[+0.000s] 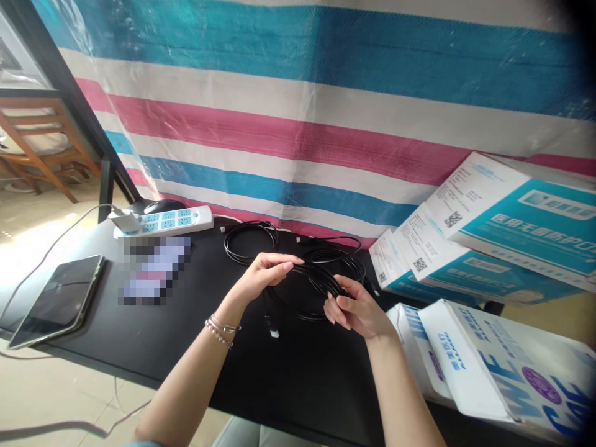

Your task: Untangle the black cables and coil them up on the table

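Note:
A coil of black cable (313, 280) is held over the middle of a black table (288, 372). My left hand (265, 273) pinches the top left of the coil between its fingertips. My right hand (356, 309) grips the coil's right side, with strands running under its fingers. A loose end with a white plug (274, 333) hangs down from the coil onto the table. A second black cable loop (250, 242) lies flat behind my left hand, near the striped sheet.
A white power strip (170, 220) with a charger plugged in lies at the back left beside a black mouse (162, 205). A tablet (58, 299) rests near the table's left edge. White and teal boxes (507, 236) are stacked on the right. A striped tarp (326, 105) hangs behind.

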### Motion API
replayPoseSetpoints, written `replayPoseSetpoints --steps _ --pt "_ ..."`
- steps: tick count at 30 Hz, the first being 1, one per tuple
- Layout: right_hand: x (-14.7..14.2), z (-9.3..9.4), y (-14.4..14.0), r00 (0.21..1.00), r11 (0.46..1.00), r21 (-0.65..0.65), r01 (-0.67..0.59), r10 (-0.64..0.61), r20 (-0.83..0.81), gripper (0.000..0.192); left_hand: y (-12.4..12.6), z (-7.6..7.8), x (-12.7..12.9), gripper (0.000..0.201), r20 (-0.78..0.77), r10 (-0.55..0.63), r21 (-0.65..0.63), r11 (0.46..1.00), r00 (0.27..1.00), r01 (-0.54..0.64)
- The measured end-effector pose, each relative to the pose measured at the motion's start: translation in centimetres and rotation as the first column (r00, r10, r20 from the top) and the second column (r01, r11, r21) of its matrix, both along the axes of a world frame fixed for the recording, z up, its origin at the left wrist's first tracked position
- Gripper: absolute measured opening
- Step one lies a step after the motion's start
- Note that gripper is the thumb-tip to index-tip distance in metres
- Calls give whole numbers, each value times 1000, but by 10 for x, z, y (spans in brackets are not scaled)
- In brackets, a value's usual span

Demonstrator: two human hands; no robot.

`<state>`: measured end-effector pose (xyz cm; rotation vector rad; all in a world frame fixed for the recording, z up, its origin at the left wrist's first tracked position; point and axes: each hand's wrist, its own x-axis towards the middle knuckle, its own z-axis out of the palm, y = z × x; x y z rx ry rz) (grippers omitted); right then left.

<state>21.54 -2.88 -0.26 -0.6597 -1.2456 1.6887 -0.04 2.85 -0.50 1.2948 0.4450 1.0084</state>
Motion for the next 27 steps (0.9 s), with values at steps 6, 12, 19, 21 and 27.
replayPoseSetpoints --steps 6,12,19,21,27 --pt "3 -2 0 999 1000 25 -2 3 -32 17 -5 9 2 50 -41 4 -22 1000 999 -5" --pt "3 -1 -1 999 997 76 -23 19 45 11 -2 3 1 37 -18 -10 -67 998 1000 9" --pt "4 0 -1 996 995 94 -42 34 85 11 1 -5 1 38 -8 7 -100 995 1000 -8" --pt "3 1 -2 997 997 71 -29 24 67 12 1 -4 2 39 -12 31 -109 993 999 -32" --pt "2 3 0 997 999 30 -17 15 79 26 -1 -2 8 42 22 71 -110 992 997 -68"
